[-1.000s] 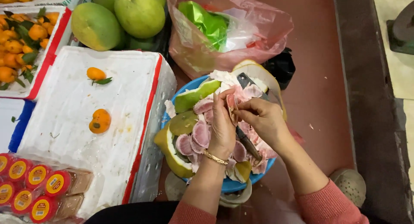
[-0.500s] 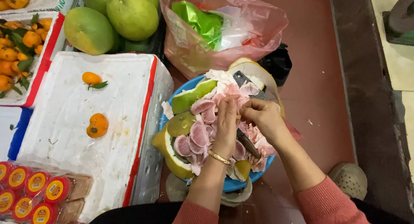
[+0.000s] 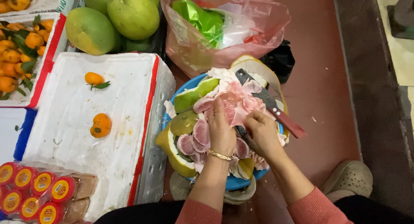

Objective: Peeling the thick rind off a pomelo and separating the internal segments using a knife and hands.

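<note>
A blue basin [image 3: 172, 116] sits on the red-brown floor [image 3: 327, 99], heaped with pink pomelo segments [image 3: 196, 137] and green-and-white peel [image 3: 192, 97]. Both hands work over the middle of that basin. The left hand [image 3: 221, 131] lies flat on the fruit, fingers stretched toward the far rim, a gold bracelet [image 3: 220, 155] on its wrist. The right hand [image 3: 263, 133], just beside it, is curled around pale pink pomelo flesh [image 3: 241, 105], with a dark slim tool [image 3: 243, 135] running under the fingers; the exact grip is hidden. A cleaver with a red handle [image 3: 276, 109] rests across the basin's far right rim. Left of the basin stands a white foam box [image 3: 77, 133] carrying two small oranges [image 3: 100, 125]. Beyond the basin lie a pink plastic bag [image 3: 258, 21] and whole green pomelos [image 3: 131, 12].
</note>
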